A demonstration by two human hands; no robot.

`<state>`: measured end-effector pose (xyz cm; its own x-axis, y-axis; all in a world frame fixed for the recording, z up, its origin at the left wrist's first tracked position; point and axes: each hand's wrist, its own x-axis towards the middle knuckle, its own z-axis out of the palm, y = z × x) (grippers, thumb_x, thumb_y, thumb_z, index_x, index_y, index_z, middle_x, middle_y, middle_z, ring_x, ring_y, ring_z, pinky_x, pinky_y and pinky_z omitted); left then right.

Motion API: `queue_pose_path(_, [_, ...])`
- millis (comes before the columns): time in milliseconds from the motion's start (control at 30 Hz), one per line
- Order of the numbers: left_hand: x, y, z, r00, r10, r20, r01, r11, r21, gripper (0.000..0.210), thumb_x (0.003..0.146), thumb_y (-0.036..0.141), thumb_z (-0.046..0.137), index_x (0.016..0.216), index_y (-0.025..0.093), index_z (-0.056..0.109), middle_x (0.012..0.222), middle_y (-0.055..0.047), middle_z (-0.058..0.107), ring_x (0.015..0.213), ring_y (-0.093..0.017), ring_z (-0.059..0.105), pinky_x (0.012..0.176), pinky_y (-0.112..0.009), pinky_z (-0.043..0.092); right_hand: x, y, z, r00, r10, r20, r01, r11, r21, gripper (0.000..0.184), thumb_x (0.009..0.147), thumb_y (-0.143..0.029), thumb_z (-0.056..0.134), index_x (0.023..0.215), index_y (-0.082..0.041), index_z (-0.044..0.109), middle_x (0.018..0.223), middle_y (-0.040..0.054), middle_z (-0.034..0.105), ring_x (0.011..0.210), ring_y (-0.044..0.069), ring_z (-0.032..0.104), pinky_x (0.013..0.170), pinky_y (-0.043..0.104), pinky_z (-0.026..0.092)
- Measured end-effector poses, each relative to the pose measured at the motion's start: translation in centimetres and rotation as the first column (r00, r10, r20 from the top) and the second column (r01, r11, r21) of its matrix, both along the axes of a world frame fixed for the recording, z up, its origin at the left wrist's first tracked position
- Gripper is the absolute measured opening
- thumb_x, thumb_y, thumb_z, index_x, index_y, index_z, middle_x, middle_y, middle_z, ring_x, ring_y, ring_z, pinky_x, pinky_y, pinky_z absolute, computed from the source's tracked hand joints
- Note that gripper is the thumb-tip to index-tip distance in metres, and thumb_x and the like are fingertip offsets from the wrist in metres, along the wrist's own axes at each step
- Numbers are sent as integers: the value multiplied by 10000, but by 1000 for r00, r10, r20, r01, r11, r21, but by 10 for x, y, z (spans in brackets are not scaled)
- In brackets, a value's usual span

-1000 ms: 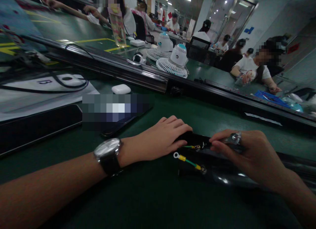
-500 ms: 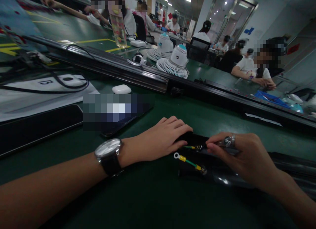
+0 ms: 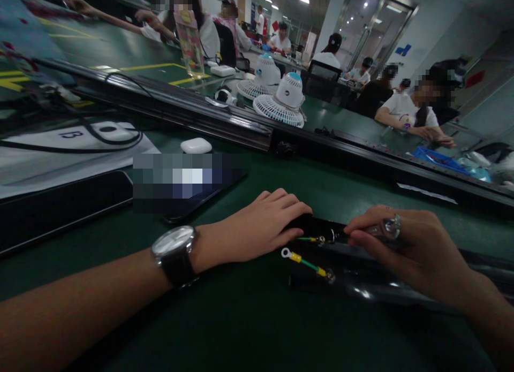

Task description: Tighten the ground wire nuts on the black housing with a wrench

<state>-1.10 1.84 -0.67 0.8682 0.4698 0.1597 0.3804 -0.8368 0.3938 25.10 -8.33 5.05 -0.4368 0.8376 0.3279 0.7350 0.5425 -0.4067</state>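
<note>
My left hand (image 3: pixel 277 222), with a watch on its wrist, lies over the left end of a black bar (image 3: pixel 311 222), fingers on the far side and thumb on the near side. By the thumb, a green-and-yellow wire (image 3: pixel 308 238) is fixed to that bar at a round metal fastener (image 3: pixel 320 241). My right hand (image 3: pixel 405 243) pinches what looks like a screwdriver with a clear handle (image 3: pixel 379 230), its front end pointing left over the bar. Nearer me, a second black bar (image 3: pixel 353 286) carries a short green wire (image 3: pixel 309 264) with yellow crimps and a free ring terminal (image 3: pixel 285 252).
A long black rail (image 3: pixel 361 155) crosses the green table behind my hands. To the left lie a dark phone (image 3: pixel 201 200), a white earbud case (image 3: pixel 196 145), a black flat device (image 3: pixel 68 206) and a paper sheet (image 3: pixel 36 168). White fans (image 3: pixel 287 96) stand beyond; several people sit farther back.
My right hand has moved a little to the right with the clear-handled tool, away from the fastener. My left hand stays on the bar.
</note>
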Motion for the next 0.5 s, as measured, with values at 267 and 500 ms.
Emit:
queue_pose_path(267, [0, 1, -3, 1000, -6, 14, 6, 1000, 13, 321, 1041, 364, 546, 1351, 284, 533, 1331, -25, 603, 1181, -222, 517, 979, -359, 378, -10, 0, -4, 990, -139, -35, 137, 989, -50, 115, 976, -242, 661, 898, -241, 746, 762, -60, 779, 599, 86, 705, 555, 202, 476])
queue_pose_path(500, [1, 0, -2, 1000, -3, 6, 3, 1000, 10, 322, 1043, 372, 544, 1352, 278, 533, 1330, -20, 598, 1183, -214, 510, 976, -354, 374, -15, -2, -8, 977, -207, -47, 204, 977, -56, 117, 954, -257, 674, 884, -232, 763, 729, -42, 785, 584, 120, 723, 540, 224, 489])
